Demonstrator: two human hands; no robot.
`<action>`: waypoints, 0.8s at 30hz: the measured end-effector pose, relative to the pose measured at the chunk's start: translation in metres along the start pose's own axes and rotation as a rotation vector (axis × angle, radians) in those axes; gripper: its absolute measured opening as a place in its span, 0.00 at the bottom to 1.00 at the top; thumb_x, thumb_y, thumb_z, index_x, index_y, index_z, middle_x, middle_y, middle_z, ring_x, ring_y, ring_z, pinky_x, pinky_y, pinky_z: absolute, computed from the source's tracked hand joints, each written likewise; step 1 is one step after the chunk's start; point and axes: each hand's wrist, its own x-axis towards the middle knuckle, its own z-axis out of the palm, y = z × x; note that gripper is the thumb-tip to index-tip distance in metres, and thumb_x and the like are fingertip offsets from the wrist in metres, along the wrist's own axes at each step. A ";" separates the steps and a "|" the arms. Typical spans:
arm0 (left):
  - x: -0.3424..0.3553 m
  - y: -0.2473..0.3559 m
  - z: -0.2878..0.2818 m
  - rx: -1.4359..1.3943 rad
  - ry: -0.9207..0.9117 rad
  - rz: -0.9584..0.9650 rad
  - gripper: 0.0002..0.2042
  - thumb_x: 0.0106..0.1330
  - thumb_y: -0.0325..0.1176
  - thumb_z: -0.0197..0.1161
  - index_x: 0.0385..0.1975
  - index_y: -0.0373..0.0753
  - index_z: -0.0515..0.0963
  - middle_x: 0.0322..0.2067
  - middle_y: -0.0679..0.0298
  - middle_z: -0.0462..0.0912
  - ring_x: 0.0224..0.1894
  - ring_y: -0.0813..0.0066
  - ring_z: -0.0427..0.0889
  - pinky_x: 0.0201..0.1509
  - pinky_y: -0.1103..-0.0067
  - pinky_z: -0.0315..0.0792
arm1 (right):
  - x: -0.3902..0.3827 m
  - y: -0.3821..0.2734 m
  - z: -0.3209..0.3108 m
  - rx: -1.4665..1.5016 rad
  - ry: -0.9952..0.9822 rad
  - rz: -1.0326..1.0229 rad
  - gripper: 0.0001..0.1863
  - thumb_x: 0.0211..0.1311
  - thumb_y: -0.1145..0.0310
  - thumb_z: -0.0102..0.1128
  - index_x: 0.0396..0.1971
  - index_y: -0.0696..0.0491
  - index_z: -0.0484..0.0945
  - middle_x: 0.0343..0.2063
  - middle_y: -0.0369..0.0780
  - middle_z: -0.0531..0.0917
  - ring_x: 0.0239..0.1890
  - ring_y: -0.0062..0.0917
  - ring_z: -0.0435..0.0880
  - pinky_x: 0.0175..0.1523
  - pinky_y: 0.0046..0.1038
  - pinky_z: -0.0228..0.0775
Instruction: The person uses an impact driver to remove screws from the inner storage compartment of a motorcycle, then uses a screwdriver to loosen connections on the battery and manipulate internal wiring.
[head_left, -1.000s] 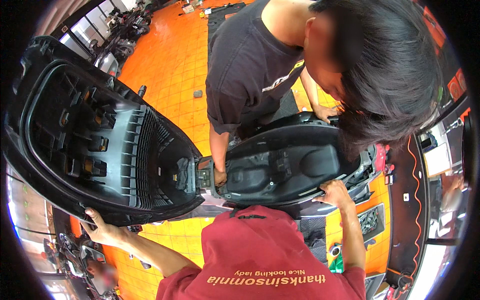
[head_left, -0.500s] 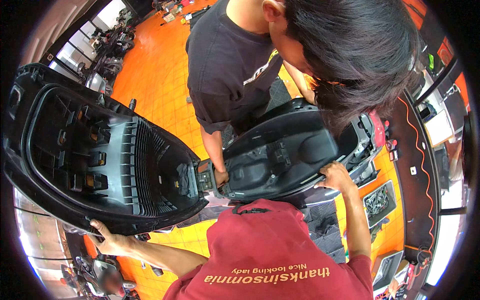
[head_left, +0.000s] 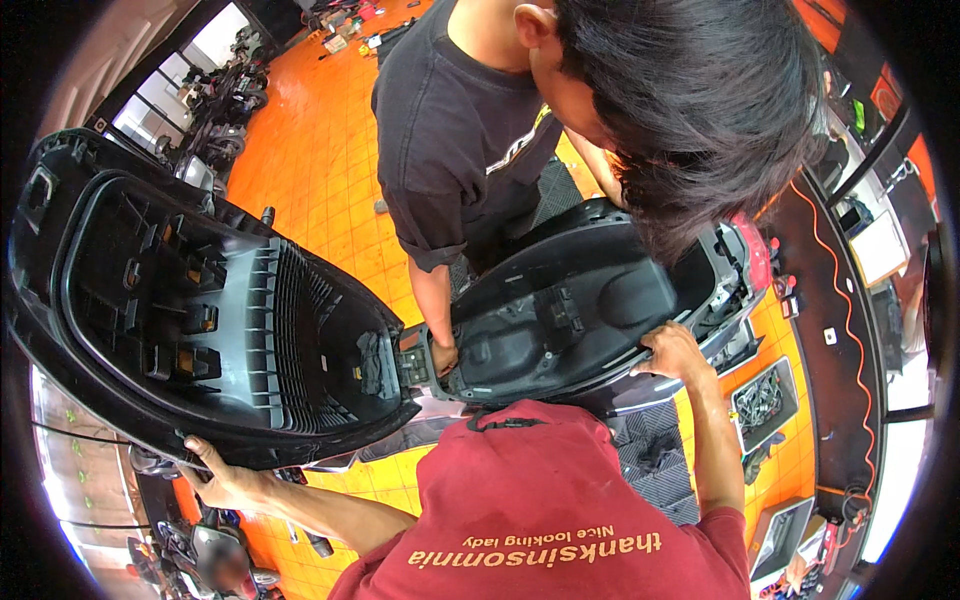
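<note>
A scooter stands below me with its black seat (head_left: 200, 310) swung up and open to the left, ribbed underside showing. My left hand (head_left: 215, 480) grips the lower edge of that raised seat. My right hand (head_left: 672, 352) holds the rim of the black under-seat storage tub (head_left: 560, 320). Across from me a person in a dark shirt (head_left: 460, 130) bends over the tub, with one hand (head_left: 443, 357) down inside it near the seat hinge.
The floor (head_left: 320, 150) is orange tile. Parked scooters stand at the far upper left (head_left: 215, 110) and below my left arm (head_left: 215, 555). A dark workbench with an orange cable (head_left: 850, 330) runs along the right. Trays of parts (head_left: 765, 400) lie on the floor at right.
The view has tilted and closed in on the scooter, so the seat and tub appear larger. My hands stay on the seat edge and the tub rim. The other person leans further over the tub.
</note>
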 end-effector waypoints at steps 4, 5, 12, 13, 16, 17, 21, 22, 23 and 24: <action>-0.001 0.002 0.001 0.002 0.008 -0.004 0.34 0.58 0.45 0.73 0.57 0.24 0.72 0.46 0.47 0.81 0.42 0.64 0.81 0.46 0.70 0.78 | 0.001 0.003 0.003 -0.004 -0.012 0.000 0.27 0.36 0.44 0.73 0.24 0.56 0.84 0.25 0.46 0.84 0.36 0.46 0.81 0.47 0.41 0.70; -0.001 0.002 0.000 -0.002 0.008 0.001 0.34 0.58 0.45 0.73 0.57 0.24 0.72 0.46 0.47 0.81 0.41 0.64 0.81 0.46 0.70 0.79 | 0.001 0.004 0.004 -0.001 -0.005 -0.002 0.27 0.36 0.44 0.73 0.24 0.56 0.84 0.25 0.46 0.84 0.36 0.46 0.81 0.47 0.41 0.70; -0.003 0.004 0.001 0.007 -0.009 -0.017 0.33 0.59 0.46 0.73 0.57 0.25 0.73 0.46 0.48 0.81 0.41 0.64 0.81 0.45 0.70 0.79 | -0.001 0.004 0.006 0.014 0.013 -0.016 0.27 0.36 0.44 0.73 0.23 0.56 0.84 0.25 0.45 0.84 0.36 0.45 0.82 0.47 0.41 0.71; -0.003 0.004 0.001 0.022 -0.008 -0.016 0.33 0.59 0.46 0.72 0.57 0.25 0.73 0.46 0.48 0.81 0.41 0.64 0.81 0.45 0.70 0.78 | -0.001 0.005 0.007 0.018 0.020 -0.017 0.27 0.36 0.44 0.73 0.23 0.56 0.84 0.25 0.45 0.84 0.36 0.45 0.82 0.47 0.41 0.71; -0.002 0.003 0.000 0.045 -0.005 -0.011 0.34 0.59 0.46 0.73 0.57 0.26 0.73 0.47 0.48 0.81 0.41 0.65 0.81 0.46 0.70 0.78 | -0.001 0.004 0.006 0.022 0.017 -0.011 0.27 0.36 0.44 0.74 0.23 0.56 0.84 0.26 0.45 0.84 0.37 0.45 0.82 0.47 0.41 0.71; -0.002 0.003 0.001 0.037 -0.006 -0.009 0.34 0.59 0.46 0.73 0.57 0.26 0.73 0.47 0.48 0.81 0.42 0.65 0.80 0.46 0.69 0.78 | -0.001 0.005 0.006 0.021 0.021 -0.015 0.27 0.36 0.45 0.74 0.22 0.56 0.83 0.26 0.45 0.84 0.37 0.45 0.82 0.47 0.41 0.71; -0.001 0.003 0.000 0.045 -0.004 0.019 0.35 0.58 0.47 0.73 0.57 0.26 0.73 0.48 0.48 0.81 0.42 0.64 0.80 0.47 0.69 0.78 | -0.002 0.003 0.004 0.020 0.021 -0.005 0.26 0.36 0.45 0.74 0.23 0.56 0.84 0.26 0.45 0.84 0.37 0.45 0.82 0.47 0.41 0.71; -0.001 0.002 0.000 0.046 -0.007 0.013 0.35 0.58 0.47 0.73 0.58 0.26 0.73 0.48 0.48 0.81 0.42 0.64 0.80 0.46 0.69 0.78 | -0.002 0.002 0.003 0.020 0.015 0.005 0.26 0.36 0.45 0.74 0.24 0.56 0.84 0.27 0.45 0.84 0.37 0.45 0.82 0.47 0.41 0.71; -0.001 0.002 -0.001 0.048 -0.010 0.007 0.35 0.57 0.48 0.73 0.58 0.26 0.73 0.48 0.48 0.81 0.42 0.64 0.80 0.46 0.69 0.78 | -0.002 0.003 0.004 0.023 0.026 0.002 0.26 0.36 0.45 0.73 0.24 0.56 0.84 0.27 0.45 0.85 0.37 0.45 0.82 0.47 0.41 0.71; -0.001 0.002 -0.001 0.048 -0.014 0.001 0.36 0.57 0.48 0.73 0.58 0.26 0.73 0.48 0.48 0.81 0.42 0.64 0.80 0.46 0.69 0.78 | -0.003 0.004 0.006 0.027 0.038 0.000 0.26 0.36 0.45 0.73 0.25 0.55 0.85 0.27 0.45 0.85 0.38 0.45 0.82 0.47 0.41 0.71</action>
